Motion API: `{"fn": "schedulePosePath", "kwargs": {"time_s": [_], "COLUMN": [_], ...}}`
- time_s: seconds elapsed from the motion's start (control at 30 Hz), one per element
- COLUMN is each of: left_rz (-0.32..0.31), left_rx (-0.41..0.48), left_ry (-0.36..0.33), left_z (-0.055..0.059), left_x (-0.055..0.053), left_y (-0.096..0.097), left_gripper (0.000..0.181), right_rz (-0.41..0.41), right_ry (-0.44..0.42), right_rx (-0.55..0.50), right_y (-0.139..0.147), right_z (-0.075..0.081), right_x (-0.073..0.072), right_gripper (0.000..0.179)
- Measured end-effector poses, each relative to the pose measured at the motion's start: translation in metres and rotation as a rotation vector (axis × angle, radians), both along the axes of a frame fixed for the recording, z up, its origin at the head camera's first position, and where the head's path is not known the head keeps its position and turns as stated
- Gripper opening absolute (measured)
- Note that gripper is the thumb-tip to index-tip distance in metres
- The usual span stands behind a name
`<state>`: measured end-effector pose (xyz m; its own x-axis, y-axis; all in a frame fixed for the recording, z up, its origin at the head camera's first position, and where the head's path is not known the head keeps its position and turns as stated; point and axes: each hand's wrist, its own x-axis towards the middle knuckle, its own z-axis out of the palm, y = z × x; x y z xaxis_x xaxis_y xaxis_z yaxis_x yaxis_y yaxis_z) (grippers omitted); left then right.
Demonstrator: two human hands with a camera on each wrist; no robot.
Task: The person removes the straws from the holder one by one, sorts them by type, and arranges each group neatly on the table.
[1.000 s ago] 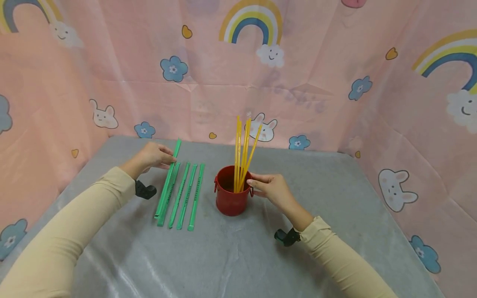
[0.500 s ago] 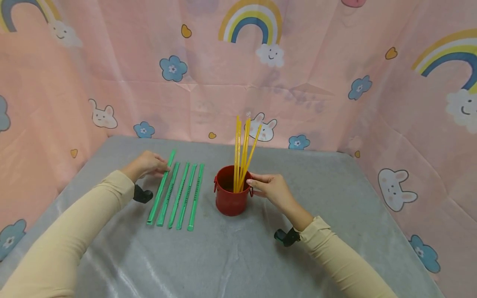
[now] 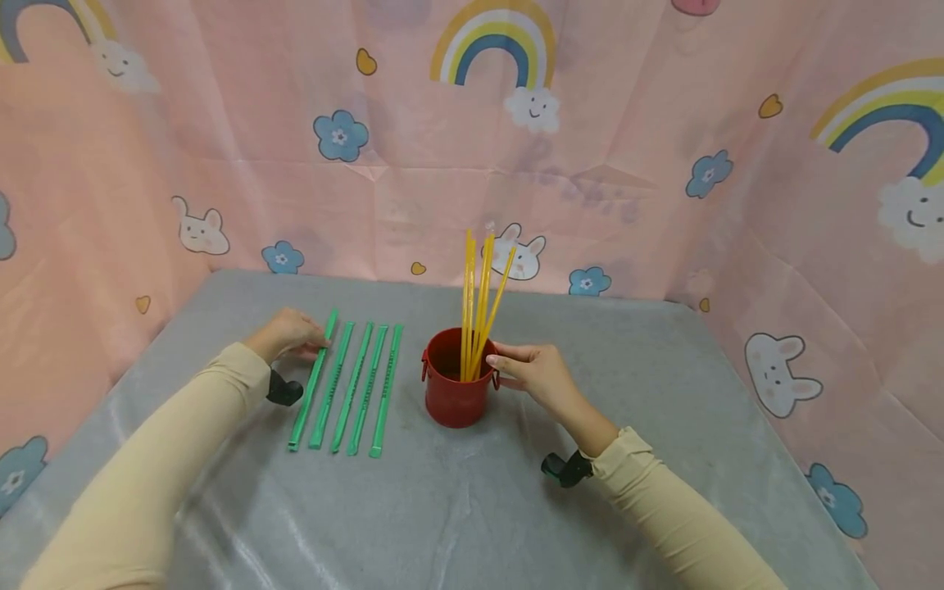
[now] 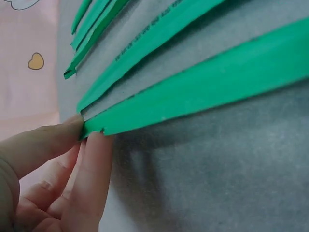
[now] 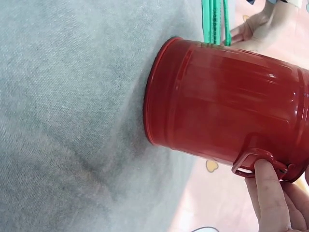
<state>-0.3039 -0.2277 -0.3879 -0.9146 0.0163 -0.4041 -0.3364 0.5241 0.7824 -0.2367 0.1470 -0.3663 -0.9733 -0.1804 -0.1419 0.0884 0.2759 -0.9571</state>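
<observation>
A row of several green paper-wrapped straws (image 3: 385, 392) lies on the grey cloth. My left hand (image 3: 293, 332) pinches the leftmost green straw (image 3: 308, 401) near its far end, between thumb and fingertips, as the left wrist view shows. That straw's near end lies roughly level with its neighbours. To the right stands a small red metal bucket (image 3: 456, 403), upright, with yellow straws (image 3: 484, 299) leaning out of it. My right hand (image 3: 542, 373) holds the bucket at its right side: the thumb is at the rim and fingers are on the side handle (image 5: 248, 162).
A grey cloth (image 3: 472, 508) covers the table. Pink printed sheets (image 3: 619, 98) rise behind it and at both sides. A black wrist camera (image 3: 566, 469) sits under the right wrist, another black camera (image 3: 283, 389) under the left.
My left hand has moved left and toward me with the green straw, from overlapping its neighbour to its own place at the row's left end. My right hand stays at the bucket.
</observation>
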Motion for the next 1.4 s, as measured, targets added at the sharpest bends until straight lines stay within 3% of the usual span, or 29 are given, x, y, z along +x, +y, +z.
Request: {"fn": "schedulePosePath", "kwargs": {"time_s": [0.2,0.5,0.7,0.8,0.93,1.17,1.4], "left_rz": [-0.006,0.088,0.095,0.058,0.020,0.057,0.086], "left_rx": [-0.002,-0.010,-0.143,-0.241,-0.310,-0.191,-0.017], "left_ry": [-0.001,-0.037,-0.007,0.045,0.187,0.372,0.487], "left_z": [-0.003,-0.010,-0.007,-0.002,0.008,0.029,0.036], "left_x": [0.002,-0.001,-0.004,-0.003,0.001,0.008,0.023], "left_y": [0.000,0.003,0.004,0.004,0.006,0.029,0.069], "left_gripper": [0.040,0.038,0.026,0.022,0.026,0.031,0.034], "right_rz": [0.007,0.002,0.000,0.002,0.005,-0.003,-0.011], "right_ry": [-0.008,-0.003,0.006,0.011,0.012,0.003,-0.011], "right_rx": [0.001,0.018,0.020,0.010,0.005,0.023,0.022], "right_y": [-0.001,-0.002,-0.002,-0.001,0.000,-0.001,-0.001], "right_z": [0.001,0.001,-0.001,-0.002,-0.002,0.000,0.000], "right_x": [0.001,0.001,0.001,0.000,0.000,-0.001,-0.002], "right_gripper": [0.039,0.040,0.039,0.039,0.041,0.043,0.041]}}
